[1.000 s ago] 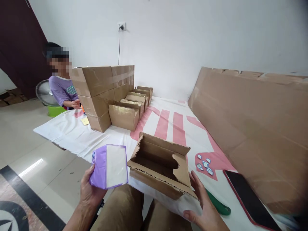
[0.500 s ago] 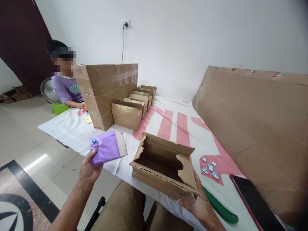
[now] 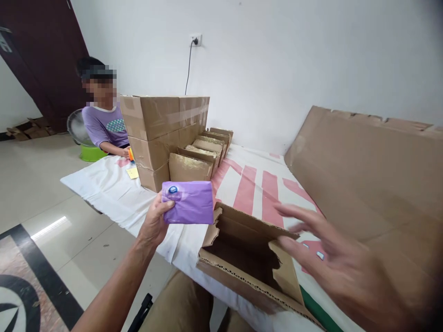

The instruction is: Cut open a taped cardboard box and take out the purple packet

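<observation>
My left hand [image 3: 157, 219] grips a flat purple plastic packet [image 3: 194, 203] by its left edge, thumb on the front near a round blue logo. The packet looks like a pack of tissues and hangs in the air just behind and left of an open cardboard box [image 3: 242, 288]. That box sits at the near table edge, its torn inner flaps showing and its inside dark. Over the box's right side hovers my right hand [image 3: 332, 253], fingers spread and slightly blurred, holding nothing. It partly hides small white-and-blue pieces [image 3: 320, 255] on the cloth.
A stack of taped cartons [image 3: 159, 120] stands at the table's left, with several open boxes [image 3: 192, 167] along its right side. A large cardboard sheet [image 3: 363, 180] leans at right. A green object [image 3: 318, 309] lies beside the near box. Another person [image 3: 105, 124] sits behind the stack.
My right hand has let go of the box and risen above its right side, fingers apart. My left hand has brought the purple packet rightward, turning its face more toward me.
</observation>
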`<state>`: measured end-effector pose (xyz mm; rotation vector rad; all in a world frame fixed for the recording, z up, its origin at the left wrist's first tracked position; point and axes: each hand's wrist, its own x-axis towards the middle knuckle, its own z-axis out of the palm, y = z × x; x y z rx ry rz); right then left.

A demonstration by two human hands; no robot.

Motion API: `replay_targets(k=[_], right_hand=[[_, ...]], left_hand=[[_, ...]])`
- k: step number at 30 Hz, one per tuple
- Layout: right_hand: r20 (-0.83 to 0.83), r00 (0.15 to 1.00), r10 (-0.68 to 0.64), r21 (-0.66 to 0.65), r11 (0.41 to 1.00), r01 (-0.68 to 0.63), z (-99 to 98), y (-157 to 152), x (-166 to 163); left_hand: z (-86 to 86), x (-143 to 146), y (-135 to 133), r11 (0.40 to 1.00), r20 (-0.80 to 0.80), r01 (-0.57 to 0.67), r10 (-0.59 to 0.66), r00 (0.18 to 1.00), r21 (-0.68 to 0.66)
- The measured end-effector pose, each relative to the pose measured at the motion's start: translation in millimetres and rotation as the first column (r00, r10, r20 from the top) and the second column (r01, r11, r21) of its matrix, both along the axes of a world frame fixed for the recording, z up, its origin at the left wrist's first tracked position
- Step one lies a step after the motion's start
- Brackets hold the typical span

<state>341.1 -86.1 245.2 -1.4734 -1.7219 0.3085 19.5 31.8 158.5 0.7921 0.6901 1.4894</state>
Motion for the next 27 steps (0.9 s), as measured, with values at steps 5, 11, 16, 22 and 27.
replay_targets(k=[5, 11, 16, 22, 27], right_hand=[[-0.115, 0.933, 0.340, -0.098, 0.931, -0.351, 41.8, 71.5, -80.1], [-0.035, 0.951, 0.308, 0.170, 0.939, -0.298, 36.0, 71.8, -88.1], [-0.018, 0.893, 0.450, -0.042, 0.892, -0.450, 18.7, 115.4, -103.0], [0.124, 0.914, 0.386, -0.227, 0.908, -0.353, 6.3, 146.0, -109.3], [0.214, 0.959, 0.185, -0.014, 0.982, -0.186, 2.2, 93.0, -57.2]], left_hand=[[53.1, 17.4, 3.0, 0.957, -0.037, 0.136, -0.130, 0.991, 0.257], [70.9, -7.7, 7.5, 0.897, -0.316, 0.171, -0.037, 0.948, 0.408], [50.2, -35.8, 29.1, 0.932, -0.482, 0.126, 0.058, 0.874, 0.340], [-40.2, -60.6, 84.3, 0.998, -0.511, -0.013, 0.041, 0.858, 0.058], [-87.6, -59.9, 132.4, 0.998, -0.562, -0.065, 0.051, 0.826, -0.005]])
